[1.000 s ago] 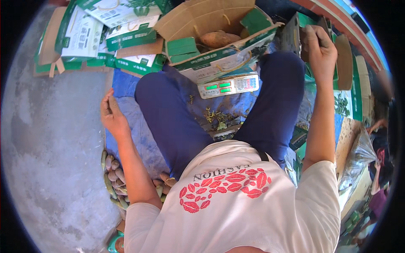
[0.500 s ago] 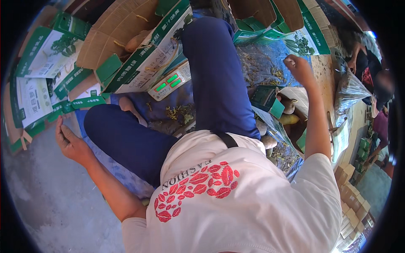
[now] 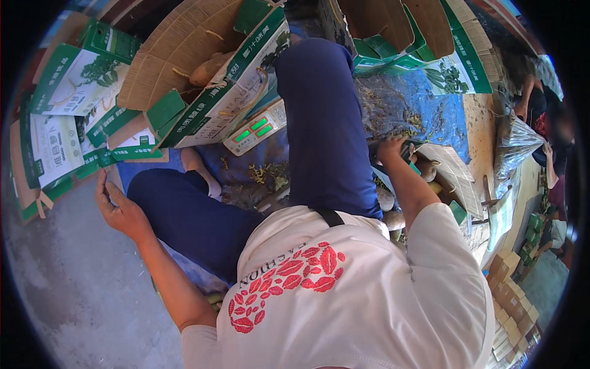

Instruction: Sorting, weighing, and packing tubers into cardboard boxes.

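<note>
My left hand (image 3: 117,206) hangs at the left above the grey floor, empty, its fingers apart and slightly bent. It is near the lower edge of a green-and-white carton (image 3: 56,147). To the right of my knee, my right hand (image 3: 392,149) is on the near corner of an open carton (image 3: 452,175), its fingers bent over the edge by a green flap. Inside that carton lie several tan, oblong, squash-like fruits (image 3: 428,170). More pale round fruits (image 3: 393,219) lie beside my thigh, partly hidden by my leg and forearm.
A scale (image 3: 255,128) with lit green digits stands between my knees. Behind it, a large open carton (image 3: 184,55) holds a brownish fruit (image 3: 210,71). Another open carton (image 3: 424,55) stands ahead. Blue sheeting (image 3: 393,98) carries plant scraps. Other people (image 3: 547,117) and stacked boxes (image 3: 513,289) are at right.
My right hand has come down and left from above the sheeting onto the right carton's corner. My left hand keeps its open pose. The view has shifted slightly.
</note>
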Demonstrator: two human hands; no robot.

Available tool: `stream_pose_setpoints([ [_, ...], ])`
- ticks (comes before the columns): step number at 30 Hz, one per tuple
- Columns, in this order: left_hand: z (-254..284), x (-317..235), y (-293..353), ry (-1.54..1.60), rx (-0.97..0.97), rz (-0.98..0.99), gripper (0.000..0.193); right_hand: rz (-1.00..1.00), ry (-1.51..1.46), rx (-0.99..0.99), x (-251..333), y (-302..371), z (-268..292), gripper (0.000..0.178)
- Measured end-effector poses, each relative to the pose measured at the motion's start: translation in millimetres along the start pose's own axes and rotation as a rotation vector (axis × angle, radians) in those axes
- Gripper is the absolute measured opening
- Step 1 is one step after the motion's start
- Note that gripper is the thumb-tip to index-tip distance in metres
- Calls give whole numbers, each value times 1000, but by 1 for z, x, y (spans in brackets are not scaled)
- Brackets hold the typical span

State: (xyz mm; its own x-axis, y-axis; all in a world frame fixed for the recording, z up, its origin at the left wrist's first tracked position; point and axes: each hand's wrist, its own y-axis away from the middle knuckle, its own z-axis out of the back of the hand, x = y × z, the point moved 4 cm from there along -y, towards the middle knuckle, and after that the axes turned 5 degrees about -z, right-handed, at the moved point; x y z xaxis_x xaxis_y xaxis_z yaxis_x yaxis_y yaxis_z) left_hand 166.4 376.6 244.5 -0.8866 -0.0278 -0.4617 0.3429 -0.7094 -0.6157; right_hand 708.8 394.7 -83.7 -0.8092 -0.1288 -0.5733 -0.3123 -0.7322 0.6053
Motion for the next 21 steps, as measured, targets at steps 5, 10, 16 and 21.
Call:
stream_pose_setpoints([
  [5, 0, 2, -1, -50, 20, 27, 26, 63, 73, 33, -10, -20, -25, 66],
  [10, -2, -3, -4, -64, 32, 38, 26, 198, 108, 98, -23, 3, -18, 73],
  [16, 5, 0, -3, -145, 39, 48, 25, 207, 175, 147, -48, 28, -85, 72],
  [21, 11, 4, 0, -147, 17, 74, 25, 211, 239, 326, -75, 74, -104, 67],
])
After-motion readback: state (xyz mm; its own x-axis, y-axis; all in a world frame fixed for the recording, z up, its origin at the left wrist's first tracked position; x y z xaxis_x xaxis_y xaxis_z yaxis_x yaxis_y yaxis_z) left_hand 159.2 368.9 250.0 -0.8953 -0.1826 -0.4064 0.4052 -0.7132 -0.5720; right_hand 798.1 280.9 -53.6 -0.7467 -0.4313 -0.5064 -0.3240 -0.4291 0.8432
